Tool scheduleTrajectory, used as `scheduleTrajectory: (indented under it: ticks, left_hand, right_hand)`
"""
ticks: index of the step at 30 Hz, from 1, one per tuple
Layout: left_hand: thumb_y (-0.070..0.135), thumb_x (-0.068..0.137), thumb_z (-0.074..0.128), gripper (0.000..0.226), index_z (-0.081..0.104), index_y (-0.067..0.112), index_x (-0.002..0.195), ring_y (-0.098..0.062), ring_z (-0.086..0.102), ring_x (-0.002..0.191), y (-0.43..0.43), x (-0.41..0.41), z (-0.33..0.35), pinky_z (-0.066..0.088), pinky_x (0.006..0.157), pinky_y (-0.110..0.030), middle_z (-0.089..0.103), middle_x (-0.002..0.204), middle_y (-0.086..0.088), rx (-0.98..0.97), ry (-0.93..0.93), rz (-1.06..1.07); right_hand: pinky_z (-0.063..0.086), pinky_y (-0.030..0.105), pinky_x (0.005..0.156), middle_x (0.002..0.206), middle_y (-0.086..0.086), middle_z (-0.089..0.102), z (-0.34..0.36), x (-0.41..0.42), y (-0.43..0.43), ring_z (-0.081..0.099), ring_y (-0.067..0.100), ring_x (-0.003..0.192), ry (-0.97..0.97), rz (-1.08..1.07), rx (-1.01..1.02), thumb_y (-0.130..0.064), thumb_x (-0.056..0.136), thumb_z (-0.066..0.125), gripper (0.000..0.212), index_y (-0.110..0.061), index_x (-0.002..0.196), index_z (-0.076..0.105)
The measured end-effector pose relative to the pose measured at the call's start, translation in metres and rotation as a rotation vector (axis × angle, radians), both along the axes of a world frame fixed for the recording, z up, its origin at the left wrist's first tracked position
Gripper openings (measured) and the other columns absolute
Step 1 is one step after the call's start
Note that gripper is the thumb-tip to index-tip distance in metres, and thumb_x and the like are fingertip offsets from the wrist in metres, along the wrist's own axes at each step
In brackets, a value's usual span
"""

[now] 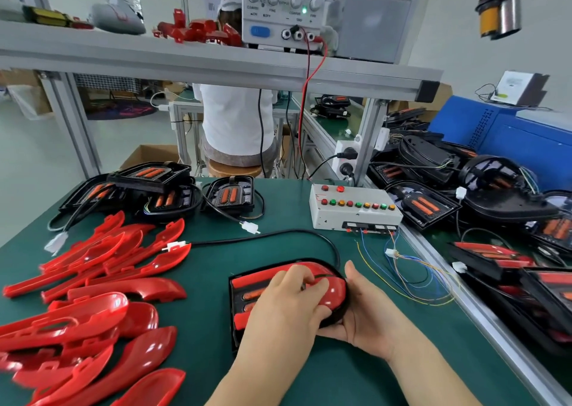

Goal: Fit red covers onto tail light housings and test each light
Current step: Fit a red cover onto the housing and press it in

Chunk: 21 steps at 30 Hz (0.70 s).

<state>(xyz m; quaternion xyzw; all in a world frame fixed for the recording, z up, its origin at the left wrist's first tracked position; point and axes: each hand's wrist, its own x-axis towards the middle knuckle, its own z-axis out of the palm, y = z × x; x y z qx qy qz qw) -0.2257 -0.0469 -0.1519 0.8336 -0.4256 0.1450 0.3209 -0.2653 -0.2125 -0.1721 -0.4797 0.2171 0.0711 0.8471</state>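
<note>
A black tail light housing (pixel 236 285) lies on the green mat (pixel 278 229) in front of me, with a glossy red cover (pixel 332 291) on its rounded right end. My left hand (pixel 288 303) lies on top of the cover, fingers curled over it and pressing down. My right hand (pixel 365 309) cups the housing's right edge from below, thumb up beside the cover. The housing's black cable (pixel 278 235) loops away to a white plug (pixel 175 246).
Several loose red covers (pixel 93 297) lie heaped at the left. Bare housings (pixel 230 195) sit at the back of the mat. A white test box (pixel 353 207) with coloured buttons and thin wires (pixel 411 269) stands to the right; more housings (pixel 495 195) fill the right bench. A power supply (pixel 283 6) sits on the shelf.
</note>
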Motion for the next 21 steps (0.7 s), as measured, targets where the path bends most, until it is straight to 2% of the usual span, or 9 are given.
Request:
scheduleTrajectory:
  ticks: [2, 5, 8, 10, 15, 17, 19, 21]
  left_hand:
    - [0.023, 0.061, 0.089, 0.030, 0.076, 0.024, 0.088, -0.010, 0.060, 0.072, 0.002, -0.001, -0.001, 0.049, 0.058, -0.016, 0.061, 0.086, 0.009, -0.004, 0.012, 0.019]
    - [0.017, 0.057, 0.092, 0.034, 0.078, 0.024, 0.087, -0.011, 0.059, 0.068, 0.002, -0.004, -0.001, 0.050, 0.054, -0.017, 0.061, 0.083, 0.008, 0.001, 0.004, 0.048]
    - [0.012, 0.053, 0.093, 0.037, 0.078, 0.021, 0.085, -0.012, 0.060, 0.065, 0.001, -0.009, -0.001, 0.051, 0.046, -0.021, 0.061, 0.081, 0.006, -0.011, 0.015, 0.081]
    - [0.012, 0.052, 0.094, 0.035, 0.078, 0.021, 0.083, -0.013, 0.059, 0.063, -0.001, -0.014, -0.002, 0.049, 0.043, -0.021, 0.061, 0.079, 0.005, -0.011, 0.006, 0.095]
    - [0.014, 0.052, 0.094, 0.038, 0.078, 0.017, 0.086, -0.015, 0.061, 0.062, -0.002, -0.016, -0.007, 0.050, 0.047, -0.020, 0.063, 0.079, 0.002, -0.038, -0.057, 0.109]
    - [0.012, 0.052, 0.094, 0.037, 0.078, 0.015, 0.085, -0.016, 0.064, 0.065, -0.001, -0.013, -0.007, 0.051, 0.048, -0.020, 0.064, 0.079, 0.002, -0.099, -0.043, 0.114]
    - [0.012, 0.052, 0.094, 0.036, 0.078, 0.014, 0.085, -0.015, 0.064, 0.066, -0.001, -0.011, -0.008, 0.051, 0.049, -0.020, 0.065, 0.079, 0.002, -0.125, -0.052, 0.115]
    - [0.012, 0.054, 0.093, 0.032, 0.078, 0.015, 0.082, -0.015, 0.063, 0.065, -0.001, -0.012, -0.012, 0.051, 0.053, -0.022, 0.064, 0.079, 0.002, -0.126, -0.079, 0.108]
  right_hand:
    - [0.053, 0.052, 0.094, 0.125, 0.019, 0.065, 0.001, -0.002, 0.002, 0.067, 0.030, 0.106, -0.026, 0.032, -0.015, -0.060, 0.091, 0.040, 0.060, -0.015, 0.112, 0.073]
    - [0.044, 0.059, 0.102, 0.131, 0.023, 0.060, 0.000, -0.006, 0.002, 0.063, 0.034, 0.112, -0.087, 0.073, -0.012, -0.049, 0.089, 0.056, 0.052, -0.010, 0.121, 0.068]
    - [0.048, 0.059, 0.097, 0.129, 0.025, 0.059, -0.001, -0.009, 0.000, 0.062, 0.036, 0.109, -0.143, 0.104, -0.016, -0.035, 0.082, 0.075, 0.059, -0.006, 0.130, 0.058]
    - [0.052, 0.057, 0.092, 0.126, 0.025, 0.061, -0.001, -0.009, 0.001, 0.064, 0.036, 0.104, -0.148, 0.104, -0.025, -0.029, 0.076, 0.079, 0.063, -0.006, 0.130, 0.056]
    - [0.049, 0.060, 0.096, 0.128, 0.027, 0.060, -0.001, -0.009, 0.002, 0.063, 0.038, 0.107, -0.134, 0.076, -0.018, -0.031, 0.083, 0.073, 0.054, -0.006, 0.128, 0.058]
    - [0.049, 0.059, 0.096, 0.126, 0.027, 0.061, 0.000, -0.008, 0.002, 0.064, 0.037, 0.108, -0.103, 0.051, 0.006, -0.037, 0.088, 0.061, 0.048, -0.004, 0.123, 0.065]
    - [0.052, 0.056, 0.093, 0.125, 0.026, 0.063, 0.000, -0.008, 0.003, 0.065, 0.035, 0.106, -0.078, 0.035, 0.025, -0.041, 0.090, 0.053, 0.047, -0.005, 0.115, 0.070]
    - [0.053, 0.054, 0.091, 0.126, 0.026, 0.062, 0.000, -0.007, 0.003, 0.064, 0.035, 0.107, -0.067, 0.030, 0.038, -0.042, 0.090, 0.051, 0.052, -0.003, 0.120, 0.067]
